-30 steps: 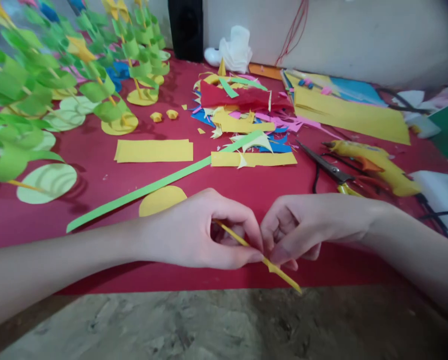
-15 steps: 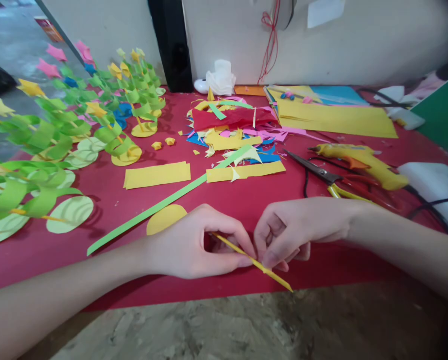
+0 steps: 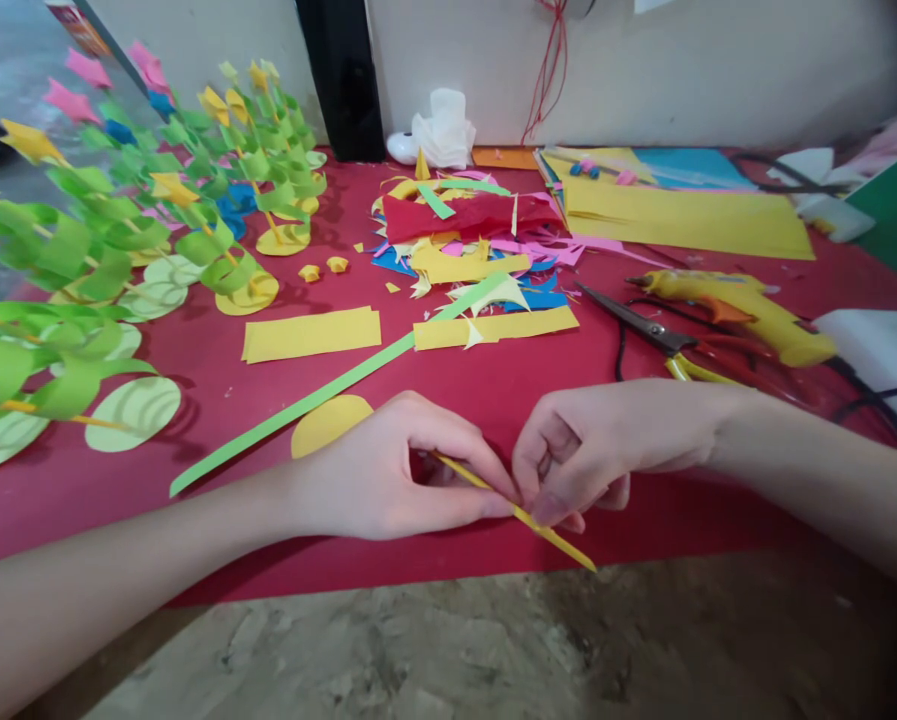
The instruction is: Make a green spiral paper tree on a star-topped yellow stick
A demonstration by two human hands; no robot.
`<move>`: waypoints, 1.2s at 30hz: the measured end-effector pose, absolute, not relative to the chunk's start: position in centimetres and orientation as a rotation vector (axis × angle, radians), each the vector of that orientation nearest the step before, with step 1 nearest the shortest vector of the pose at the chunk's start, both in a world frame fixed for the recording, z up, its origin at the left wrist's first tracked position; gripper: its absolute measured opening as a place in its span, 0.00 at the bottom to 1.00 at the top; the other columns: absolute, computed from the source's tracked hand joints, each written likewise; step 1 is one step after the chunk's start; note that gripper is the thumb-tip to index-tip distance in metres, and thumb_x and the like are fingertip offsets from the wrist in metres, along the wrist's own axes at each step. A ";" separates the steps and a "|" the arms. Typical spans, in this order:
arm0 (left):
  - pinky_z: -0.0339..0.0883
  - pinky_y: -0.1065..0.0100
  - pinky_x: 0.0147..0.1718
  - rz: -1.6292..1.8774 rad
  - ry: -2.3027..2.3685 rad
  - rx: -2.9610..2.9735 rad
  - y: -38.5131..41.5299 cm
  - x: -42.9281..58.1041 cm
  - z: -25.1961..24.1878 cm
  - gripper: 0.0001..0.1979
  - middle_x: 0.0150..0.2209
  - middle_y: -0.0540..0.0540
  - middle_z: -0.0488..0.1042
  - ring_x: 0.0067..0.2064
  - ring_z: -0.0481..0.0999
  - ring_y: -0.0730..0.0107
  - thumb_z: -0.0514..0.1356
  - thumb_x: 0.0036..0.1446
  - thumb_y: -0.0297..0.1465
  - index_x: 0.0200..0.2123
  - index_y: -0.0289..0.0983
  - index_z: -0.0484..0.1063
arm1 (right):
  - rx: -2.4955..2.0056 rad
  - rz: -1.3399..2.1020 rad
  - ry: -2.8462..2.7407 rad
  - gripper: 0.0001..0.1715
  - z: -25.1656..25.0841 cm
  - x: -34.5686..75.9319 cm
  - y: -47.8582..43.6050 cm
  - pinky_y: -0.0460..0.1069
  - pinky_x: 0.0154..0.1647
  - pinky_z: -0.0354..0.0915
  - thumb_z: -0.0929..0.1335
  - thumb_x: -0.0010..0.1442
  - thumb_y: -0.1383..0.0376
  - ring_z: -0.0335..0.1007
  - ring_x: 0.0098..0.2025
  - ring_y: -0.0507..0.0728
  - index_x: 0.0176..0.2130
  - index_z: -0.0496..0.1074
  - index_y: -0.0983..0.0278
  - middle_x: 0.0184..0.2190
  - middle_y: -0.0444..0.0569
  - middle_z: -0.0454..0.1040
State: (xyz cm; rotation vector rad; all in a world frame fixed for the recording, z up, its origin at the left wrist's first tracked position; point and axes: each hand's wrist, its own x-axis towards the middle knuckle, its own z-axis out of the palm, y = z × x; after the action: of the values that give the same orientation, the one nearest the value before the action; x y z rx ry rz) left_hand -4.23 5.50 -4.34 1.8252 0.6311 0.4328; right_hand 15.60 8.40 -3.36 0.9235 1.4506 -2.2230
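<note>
Fingers (image 3: 497, 507) of the left hand (image 3: 388, 480) pinch a narrow yellow strip, apparently paper (image 3: 566, 548), and those of the right hand (image 3: 583, 450) appear closed on it just further along. Two grips so close together probably guard so slender a piece against bending. The strip sits on the near side of a long flat green paper strip (image 3: 305, 407), one end tucked in the left hand's curl, the other poking out past the right hand, perhaps so that the portion between both thumbs can be watched.

That green strip lies slantwise on the red surface (image 3: 493, 385). A flat yellow paper disc (image 3: 332, 427) rests against its near edge, partly behind the left wrist. Beyond it sit neatly stacked yellow paper rectangles (image 3: 311, 335), likely squared up for easy picking. More yellow paper strips (image 3: 534, 323) cross its far end, beside a heap of multicoloured paper scraps (image 3: 470, 265), seemingly pushed back to free working room. Right of it, metal scissors with red and yellow handles (image 3: 669, 340) and a yellow glue gun (image 3: 740, 300) lie within the right hand's reach. Left of it, green curled-paper stems with star tops (image 3: 215, 250) stand on round bases, presumably grouped out of the way.
</note>
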 end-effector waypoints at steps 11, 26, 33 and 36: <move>0.67 0.74 0.25 0.422 0.644 1.795 5.4 -4.1 -4.5 0.04 0.27 0.46 0.77 0.26 0.73 0.72 0.60 0.51 0.24 0.30 0.30 0.76 | 0.952 -2.111 1.520 0.12 -3.2 15.5 8.3 0.37 0.17 0.51 0.68 0.52 0.60 0.55 0.21 0.43 0.28 0.69 0.68 0.22 0.41 0.67; 0.66 0.75 0.25 0.371 0.663 1.843 5.5 -4.1 -4.8 0.06 0.26 0.46 0.77 0.25 0.73 0.72 0.59 0.52 0.24 0.28 0.29 0.76 | 0.967 -2.074 1.626 0.09 -2.7 15.2 7.6 0.39 0.18 0.50 0.64 0.54 0.66 0.52 0.20 0.44 0.24 0.67 0.67 0.19 0.39 0.62; 0.66 0.75 0.24 0.366 0.670 1.876 5.5 -4.2 -4.9 0.06 0.25 0.47 0.77 0.24 0.73 0.73 0.59 0.53 0.27 0.29 0.31 0.76 | 0.987 -2.053 1.630 0.11 -2.6 15.3 7.6 0.40 0.16 0.45 0.63 0.55 0.66 0.50 0.19 0.43 0.23 0.66 0.66 0.19 0.38 0.63; 0.67 0.74 0.25 0.359 0.671 1.865 5.5 -4.2 -5.0 0.07 0.27 0.46 0.77 0.25 0.74 0.71 0.59 0.53 0.27 0.29 0.31 0.76 | 0.997 -2.031 1.660 0.11 -2.7 15.3 7.5 0.41 0.16 0.43 0.63 0.54 0.66 0.49 0.18 0.43 0.22 0.66 0.66 0.19 0.39 0.63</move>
State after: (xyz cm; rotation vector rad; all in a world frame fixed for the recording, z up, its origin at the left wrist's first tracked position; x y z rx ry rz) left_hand -4.18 5.52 -4.96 1.8649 0.6715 0.3592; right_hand 15.31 7.51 -2.69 0.9971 1.6600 -2.0311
